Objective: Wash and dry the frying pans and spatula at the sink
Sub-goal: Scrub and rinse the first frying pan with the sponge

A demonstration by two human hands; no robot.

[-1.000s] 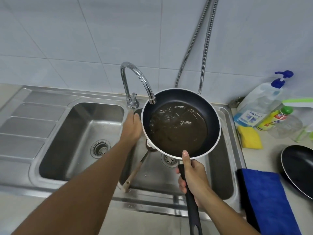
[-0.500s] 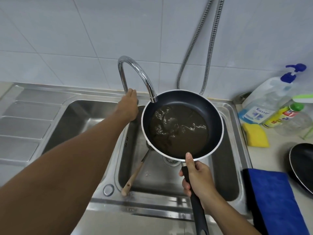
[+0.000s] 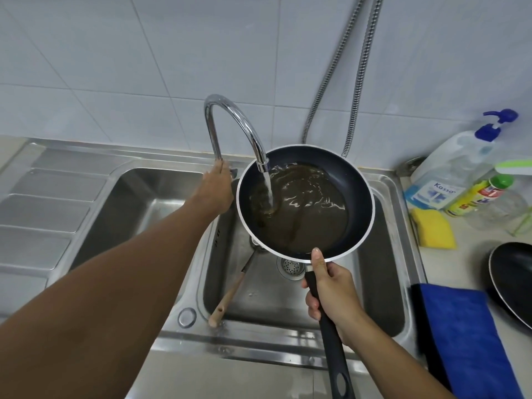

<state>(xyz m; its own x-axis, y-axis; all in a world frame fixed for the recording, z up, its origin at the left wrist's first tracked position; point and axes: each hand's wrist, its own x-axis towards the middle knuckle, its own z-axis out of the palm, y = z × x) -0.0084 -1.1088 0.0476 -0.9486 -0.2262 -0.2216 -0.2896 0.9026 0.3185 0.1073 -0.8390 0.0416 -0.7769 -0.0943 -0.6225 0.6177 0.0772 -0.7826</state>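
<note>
My right hand (image 3: 331, 292) grips the black handle of a dark frying pan (image 3: 354, 182) with a white rim, held over the right sink basin (image 3: 377, 283). Brown water fills the pan, and a stream from the chrome tap (image 3: 230, 119) falls into it. My left hand (image 3: 216, 188) is at the tap's base, over its lever, which is hidden. A spatula with a wooden handle (image 3: 227, 298) lies in the right basin under the pan. A second black frying pan (image 3: 515, 280) sits on the counter at the right edge.
A blue cloth (image 3: 466, 335) lies on the counter right of the sink. A yellow sponge (image 3: 431, 226), a blue-pump soap bottle (image 3: 457, 162) and a green-capped bottle (image 3: 480, 194) stand behind it. The left basin (image 3: 138, 208) and drainboard (image 3: 43, 203) lie to the left. Two metal hoses (image 3: 362, 64) hang on the tiled wall.
My left hand reached up to the tap's base and water now runs into the pan. The pan stayed under the spout in my right hand.
</note>
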